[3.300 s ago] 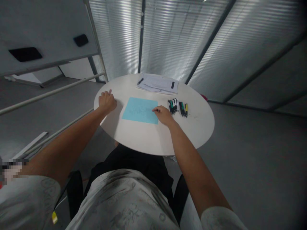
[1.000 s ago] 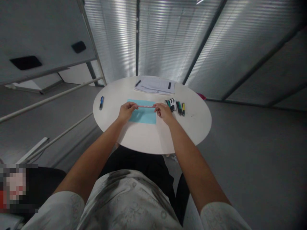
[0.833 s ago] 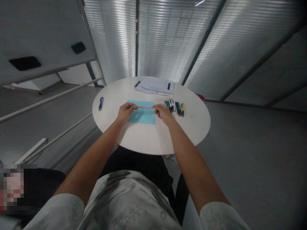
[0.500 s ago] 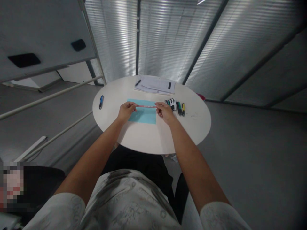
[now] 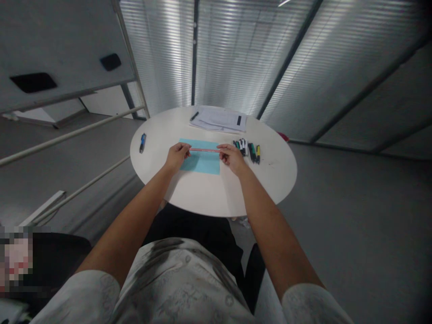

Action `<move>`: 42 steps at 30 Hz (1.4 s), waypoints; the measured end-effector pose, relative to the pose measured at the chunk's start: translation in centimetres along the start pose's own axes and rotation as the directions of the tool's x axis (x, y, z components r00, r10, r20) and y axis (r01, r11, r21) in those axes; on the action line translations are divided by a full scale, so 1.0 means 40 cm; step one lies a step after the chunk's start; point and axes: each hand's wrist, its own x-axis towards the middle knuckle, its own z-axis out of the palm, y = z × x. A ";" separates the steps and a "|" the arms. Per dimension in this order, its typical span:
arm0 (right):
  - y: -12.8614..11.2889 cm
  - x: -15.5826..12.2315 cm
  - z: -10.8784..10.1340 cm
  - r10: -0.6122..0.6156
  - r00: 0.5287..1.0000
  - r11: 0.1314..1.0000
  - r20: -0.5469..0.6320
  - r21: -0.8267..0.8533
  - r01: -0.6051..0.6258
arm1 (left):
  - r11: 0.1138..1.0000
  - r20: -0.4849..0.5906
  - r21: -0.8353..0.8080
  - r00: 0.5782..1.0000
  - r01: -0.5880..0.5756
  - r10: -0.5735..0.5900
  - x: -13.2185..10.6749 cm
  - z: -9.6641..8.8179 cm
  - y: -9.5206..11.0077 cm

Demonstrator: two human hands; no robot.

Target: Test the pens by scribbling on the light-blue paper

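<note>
A thin pinkish-red strip (image 5: 204,150) is stretched level between my two hands, over a sheet of light blue paper (image 5: 204,167) on the white table. My left hand (image 5: 177,156) pinches the strip's left end between thumb and fingers. At the other end, my right hand (image 5: 232,158) grips it the same way, its lower fingers curled in. Whether the strip is folded paper or something stiffer is too small to tell. Just right of my right hand lie several markers (image 5: 252,153) with black, green, white and yellow parts.
The round white table (image 5: 199,198) is in front of my lap. A stack of white papers (image 5: 219,120) lies at its back with a dark pen (image 5: 194,116) on it. A blue pen (image 5: 142,143) lies near the left edge. Metal rails (image 5: 74,130) run along the left.
Both hands keep hold of the strip in nearly the same place. The strip's face appears slightly narrower and plainer now, and my left fingers have shifted a little to the left.
</note>
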 end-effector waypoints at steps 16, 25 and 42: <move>0.013 0.012 0.003 0.007 0.997 1.000 -0.078 -0.015 -0.008 | 0.998 0.043 -0.069 0.999 0.003 0.000 -0.003 -0.002 0.005; 0.016 0.013 -0.002 -0.020 0.999 1.000 -0.042 0.014 0.020 | 0.998 0.023 -0.058 1.000 -0.013 0.014 0.000 -0.001 0.000; 0.021 0.011 -0.001 -0.038 0.997 0.999 -0.070 -0.008 0.037 | 0.998 0.022 -0.056 0.999 -0.026 0.028 0.005 -0.001 -0.011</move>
